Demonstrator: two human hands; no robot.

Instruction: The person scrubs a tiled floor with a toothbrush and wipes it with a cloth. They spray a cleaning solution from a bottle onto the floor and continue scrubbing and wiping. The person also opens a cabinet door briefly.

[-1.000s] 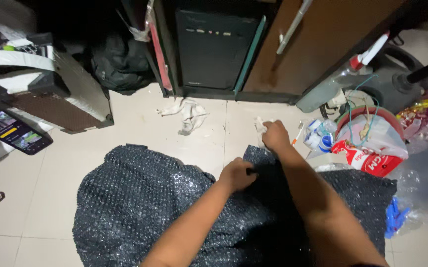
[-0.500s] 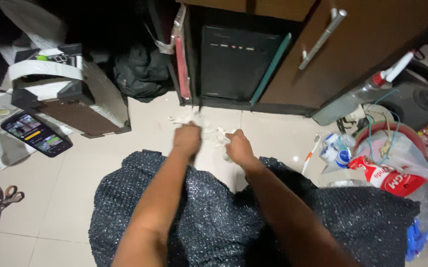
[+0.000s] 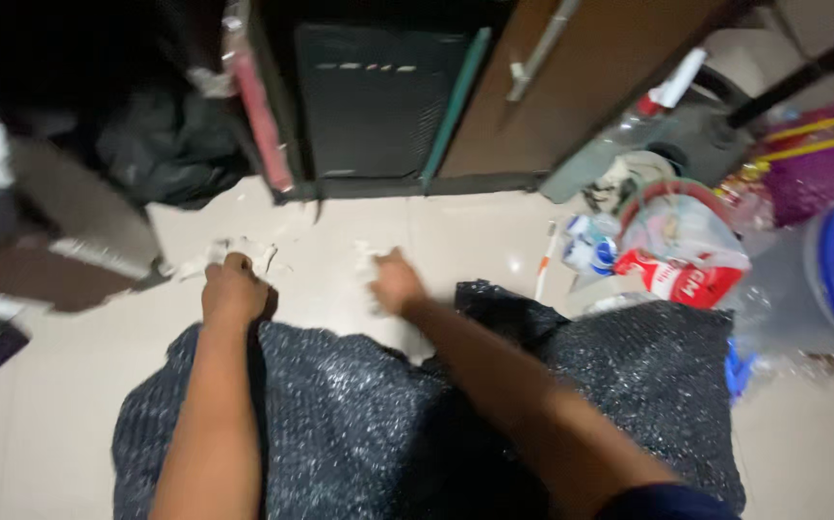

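Both hands closed on stuff now: left hand (image 3: 234, 294) gripping a crumpled white paper scrap (image 3: 244, 254), right hand (image 3: 396, 282) on another white scrap (image 3: 367, 262), both on the tiled floor (image 3: 475, 231) just past the black bubble-wrap sheet (image 3: 359, 414), so looks like pickup's barely started.

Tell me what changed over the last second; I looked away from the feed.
Both hands left the black bubble wrap and reached out to the floor. The left hand now rests closed on a crumpled white cloth; the right hand sits on another white scrap. The bubble wrap stays spread on the tiles.
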